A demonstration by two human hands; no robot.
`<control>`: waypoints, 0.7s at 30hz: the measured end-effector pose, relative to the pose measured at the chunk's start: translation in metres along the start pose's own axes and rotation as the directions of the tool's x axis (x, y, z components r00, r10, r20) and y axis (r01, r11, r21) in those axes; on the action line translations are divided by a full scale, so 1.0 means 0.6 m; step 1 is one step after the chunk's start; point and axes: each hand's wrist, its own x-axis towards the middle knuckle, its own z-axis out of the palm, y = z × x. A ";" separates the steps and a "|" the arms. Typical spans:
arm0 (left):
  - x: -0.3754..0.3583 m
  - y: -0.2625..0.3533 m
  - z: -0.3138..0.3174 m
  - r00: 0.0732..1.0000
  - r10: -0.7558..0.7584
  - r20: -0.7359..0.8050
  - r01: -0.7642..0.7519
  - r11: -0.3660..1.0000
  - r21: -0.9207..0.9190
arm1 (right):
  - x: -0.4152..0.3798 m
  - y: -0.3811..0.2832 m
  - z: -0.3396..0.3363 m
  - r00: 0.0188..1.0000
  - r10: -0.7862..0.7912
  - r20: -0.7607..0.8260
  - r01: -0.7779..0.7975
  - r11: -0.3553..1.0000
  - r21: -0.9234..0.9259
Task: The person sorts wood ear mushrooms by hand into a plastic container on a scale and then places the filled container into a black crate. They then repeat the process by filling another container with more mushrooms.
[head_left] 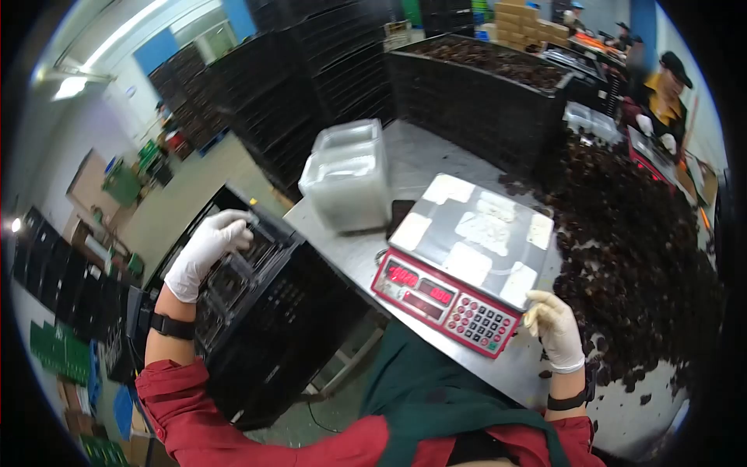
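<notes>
My left hand (208, 253), in a white glove, is over a black crate (272, 327) at the left. Its fingers are bent together just above clear plastic containers (226, 284) inside the crate; I cannot make out whether they grip one. At the right front corner of a red digital scale (447, 303), my right hand (555, 331), also gloved, has its fingers curled inward. Whatever may be between those fingers is hidden. Several pale labels or patches cover the metal weighing plate (451, 245), and red digits glow on the display.
A stack of clear plastic containers (348, 183) stands behind the scale. Dark, flat pieces (638, 265) are heaped on the table at the right. A large black bin (475, 109) of similar pieces stands at the back, and a co-worker (665, 101) is at the far right.
</notes>
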 end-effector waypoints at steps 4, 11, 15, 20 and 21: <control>0.123 0.127 0.094 0.933 0.355 0.064 -0.360 0.910 0.206 | -0.065 0.022 -0.010 0.993 0.092 -0.072 -0.101 0.986 -0.136; 0.409 -0.004 0.224 0.703 0.516 0.490 -0.662 0.221 0.716 | -0.184 0.113 -0.019 0.972 0.228 -0.062 -0.236 0.948 -0.212; 0.319 0.100 0.227 0.862 0.450 0.234 -0.441 0.436 0.784 | -0.200 0.158 -0.038 0.971 0.217 -0.102 -0.231 0.958 -0.167; 0.292 0.151 0.206 0.875 0.362 0.321 -0.392 0.143 0.909 | -0.175 0.138 -0.045 0.990 0.132 -0.045 -0.140 0.942 -0.305; 0.281 0.166 0.198 0.833 0.416 0.364 -0.502 0.294 0.813 | -0.170 0.125 -0.047 0.995 0.095 -0.036 -0.101 0.921 -0.375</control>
